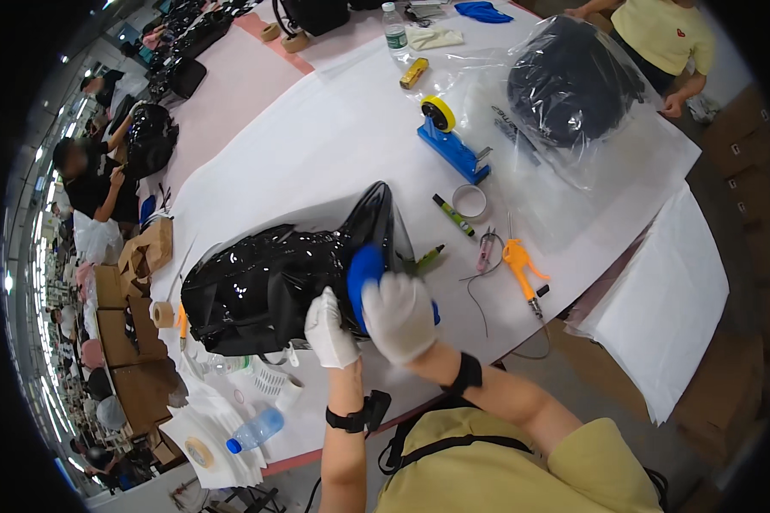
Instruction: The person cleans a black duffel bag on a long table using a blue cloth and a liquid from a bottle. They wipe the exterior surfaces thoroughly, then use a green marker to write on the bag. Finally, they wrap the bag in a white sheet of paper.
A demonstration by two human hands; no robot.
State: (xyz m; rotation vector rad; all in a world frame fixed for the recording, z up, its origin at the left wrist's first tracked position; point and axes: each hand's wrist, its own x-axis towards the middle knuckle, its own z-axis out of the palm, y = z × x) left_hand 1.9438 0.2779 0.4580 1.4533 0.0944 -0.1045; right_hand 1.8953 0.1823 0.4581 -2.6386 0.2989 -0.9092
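A glossy black bag (269,282) lies on the white-covered table in front of me, its shiny surface reflecting the lights. My left hand (330,332), in a white glove, has its fingers curled closed at the near right part of the bag. Just to its right, my right hand (399,318), also gloved, is closed around a blue cloth (364,278) resting against the bag's right end. Motion smears the cloth and the right fingers a little. Beyond that hand, a green marker-like item (429,258) lies close by.
Right of the bag are an orange air gun (520,267), pink-handled snips (487,250), a green marker (453,215), a tape roll (470,202) and a blue tape dispenser (453,150). A plastic-wrapped dark bag (573,85) stands far right. Near left lies a water bottle (257,429).
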